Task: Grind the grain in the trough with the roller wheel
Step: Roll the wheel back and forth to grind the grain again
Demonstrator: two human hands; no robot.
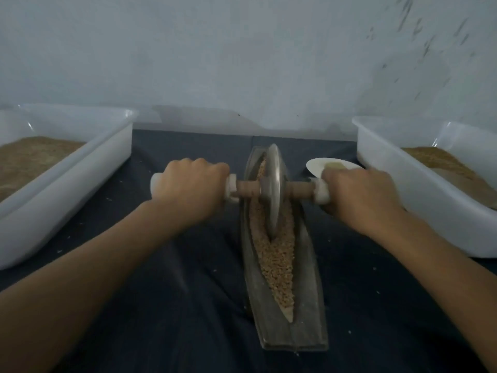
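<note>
A long boat-shaped metal trough (306, 289) lies on the dark cloth, running away from me. Its groove is filled with tan grain (277, 267). A metal roller wheel (274, 189) stands upright in the groove at the far half of the trough, its lower edge sunk in the grain. A wooden axle (247, 190) with white handle ends runs through the wheel. My left hand (188, 187) grips the left handle. My right hand (360, 195) grips the right handle.
A white plastic tub (80, 168) with brown grain stands at the left, and another white tub (419, 184) with grain at the right. A small white dish (317, 165) lies behind my right hand. Loose grains dot the dark cloth (174, 305). A pale wall rises behind.
</note>
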